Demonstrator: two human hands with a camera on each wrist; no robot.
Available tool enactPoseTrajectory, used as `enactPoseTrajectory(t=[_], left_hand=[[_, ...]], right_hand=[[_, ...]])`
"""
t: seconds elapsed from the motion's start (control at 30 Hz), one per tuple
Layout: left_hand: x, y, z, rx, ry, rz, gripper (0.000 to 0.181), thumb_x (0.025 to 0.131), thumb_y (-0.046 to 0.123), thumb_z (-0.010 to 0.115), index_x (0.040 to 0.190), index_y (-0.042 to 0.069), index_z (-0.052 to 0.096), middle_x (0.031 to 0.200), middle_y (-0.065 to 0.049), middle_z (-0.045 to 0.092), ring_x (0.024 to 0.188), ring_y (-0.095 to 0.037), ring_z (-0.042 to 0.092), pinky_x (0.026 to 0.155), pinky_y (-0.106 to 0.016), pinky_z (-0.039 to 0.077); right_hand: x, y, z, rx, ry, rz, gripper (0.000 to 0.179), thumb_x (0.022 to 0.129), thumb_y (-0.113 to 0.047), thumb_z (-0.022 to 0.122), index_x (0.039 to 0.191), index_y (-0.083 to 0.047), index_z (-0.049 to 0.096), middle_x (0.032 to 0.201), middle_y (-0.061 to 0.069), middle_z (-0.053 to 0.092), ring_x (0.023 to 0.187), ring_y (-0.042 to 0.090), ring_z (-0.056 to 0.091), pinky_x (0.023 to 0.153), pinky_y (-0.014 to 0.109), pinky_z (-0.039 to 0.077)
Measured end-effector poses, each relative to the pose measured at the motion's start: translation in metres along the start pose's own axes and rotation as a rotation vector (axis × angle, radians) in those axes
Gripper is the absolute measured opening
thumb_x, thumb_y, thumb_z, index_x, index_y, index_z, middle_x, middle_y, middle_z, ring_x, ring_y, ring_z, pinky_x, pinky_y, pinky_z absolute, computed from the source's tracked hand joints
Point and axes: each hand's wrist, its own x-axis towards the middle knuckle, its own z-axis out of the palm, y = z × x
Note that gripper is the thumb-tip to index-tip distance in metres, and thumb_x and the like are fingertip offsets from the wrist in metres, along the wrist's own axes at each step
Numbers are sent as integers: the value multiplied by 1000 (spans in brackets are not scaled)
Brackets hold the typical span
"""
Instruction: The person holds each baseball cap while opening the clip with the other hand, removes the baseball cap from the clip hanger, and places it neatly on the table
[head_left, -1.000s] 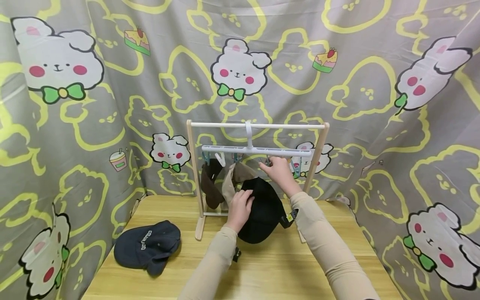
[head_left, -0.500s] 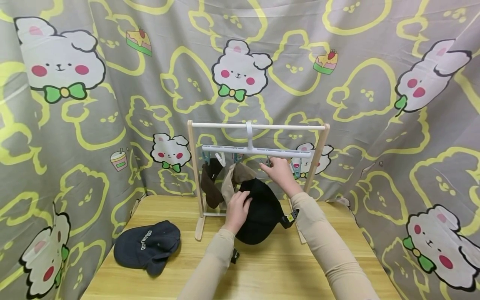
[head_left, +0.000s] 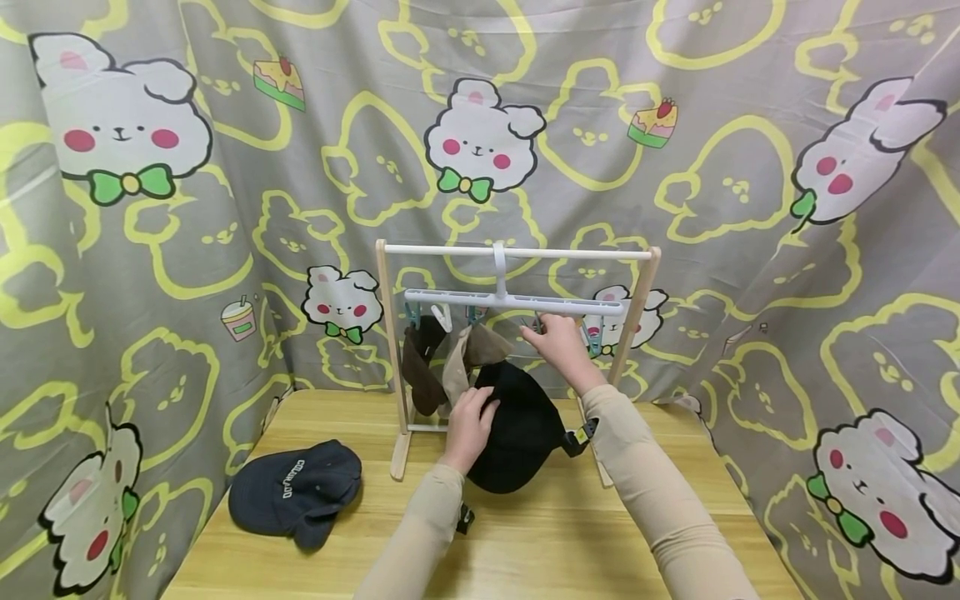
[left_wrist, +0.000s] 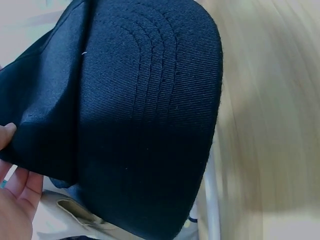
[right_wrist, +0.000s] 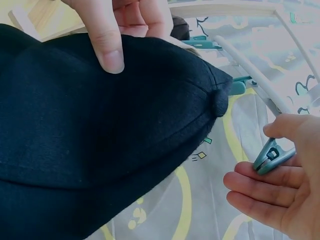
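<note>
A black cap (head_left: 517, 433) hangs from my left hand (head_left: 471, 427), which pinches its edge between thumb and fingers. Its stitched brim (left_wrist: 155, 100) fills much of the left wrist view. In the right wrist view the crown's top button (right_wrist: 220, 103) points toward my right hand (right_wrist: 280, 185). That hand squeezes a teal clip (right_wrist: 270, 157) below the pale blue hanger (head_left: 558, 304), apart from the cap. Further left on the hanger, a dark brown cap (head_left: 423, 387) and a beige cap (head_left: 456, 371) hang, the beige one partly behind the black cap.
A wooden rack (head_left: 637, 308) carries the hanger on its white top rod (head_left: 442, 250). A navy cap (head_left: 262, 500) lettered COLORADO lies on the wooden table (head_left: 555, 542) at left. Another teal clip (head_left: 592, 337) hangs near the right post. Patterned curtains (head_left: 720, 333) enclose the table.
My left hand and the black cap have shifted slightly down and left, away from the right hand. My right hand stays at the clip.
</note>
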Motion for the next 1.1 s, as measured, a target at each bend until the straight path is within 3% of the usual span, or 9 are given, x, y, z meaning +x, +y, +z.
enactPoseTrajectory(t=[0.6, 0.73, 0.87, 1.1], left_hand=[[-19, -11, -3, -84, 31, 15, 16, 91, 11, 68, 106, 7, 70, 101, -8, 69, 94, -24, 64, 81, -38, 55], [-21, -11, -8, -102, 9, -1, 16, 92, 12, 67, 107, 7, 70, 103, -9, 69, 96, -24, 64, 83, -39, 55], [-25, -10, -13, -98, -4, -9, 16, 92, 12, 67, 107, 8, 71, 102, -8, 69, 96, -24, 65, 83, -39, 56], [-30, -12, -17, -71, 27, 26, 14, 90, 11, 69, 104, 9, 71, 97, -6, 69, 91, -22, 64, 80, -38, 55]], right_hand=[[1, 4, 1, -36, 30, -28, 44, 94, -35, 62, 63, -12, 41, 56, 0, 36, 49, 16, 38, 50, 27, 31], [0, 5, 0, -30, 25, -18, 44, 94, -35, 63, 64, -12, 41, 56, 0, 36, 49, 15, 38, 50, 26, 31], [0, 5, -1, -16, 17, -14, 44, 94, -35, 62, 64, -12, 41, 56, 0, 36, 49, 15, 38, 50, 27, 32], [-1, 5, 0, -27, 18, -24, 43, 95, -35, 62, 65, -11, 43, 57, 1, 38, 49, 15, 39, 50, 27, 31]])
